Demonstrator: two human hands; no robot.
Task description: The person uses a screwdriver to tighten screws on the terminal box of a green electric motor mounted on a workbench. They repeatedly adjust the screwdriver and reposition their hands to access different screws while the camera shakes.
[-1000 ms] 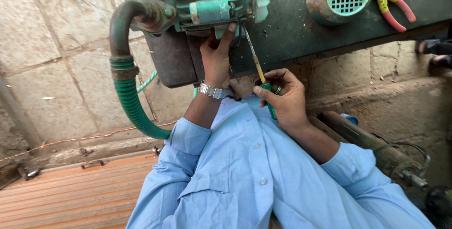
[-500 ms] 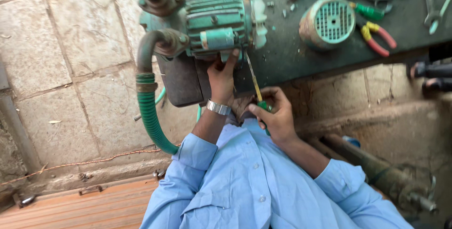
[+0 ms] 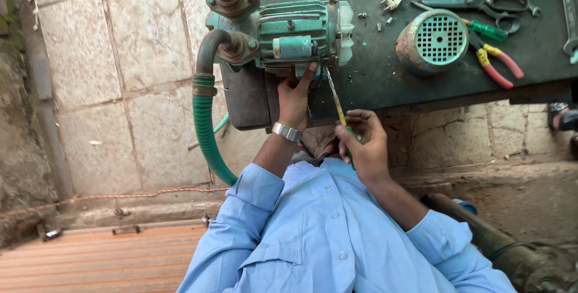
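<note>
Screwdriver – slim shaft, yellow-green handle – is gripped in the closed right hand, its tip set against the underside of the green pump motor at the workbench edge. The motor's lower side is touched by the left hand, fingers pressed up against it, a metal wristwatch worn on that wrist. A green fan cover and red-handled pliers are lying well off to the right – a corrugated green hose is hung from the pump's left side.
</note>
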